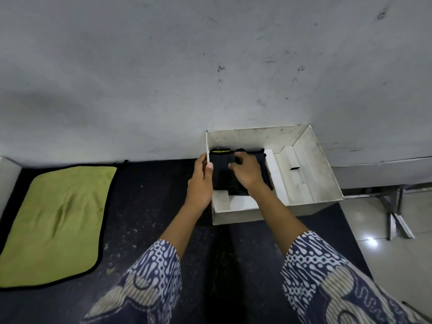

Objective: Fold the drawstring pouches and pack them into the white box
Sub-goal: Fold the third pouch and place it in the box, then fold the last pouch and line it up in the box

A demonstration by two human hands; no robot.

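The white box point(325, 181) stands open at the far right of the dark table, against the grey wall. A stack of folded black pouches point(224, 178) lies in its left part, one with a yellow edge showing at the back. My left hand point(201, 181) grips the box's left wall, thumb over the rim. Inside the box, my right hand point(247, 171) rests on top of the black pouches with its fingers curled onto the fabric. Whether it pinches the top pouch or only presses it is unclear.
A green cloth with black trim point(58, 225) lies flat on the dark table point(145, 206) at the left. White cardboard dividers point(292, 174) fill the box's right half. Beyond the table's right edge are a tiled floor and metal legs point(395, 216).
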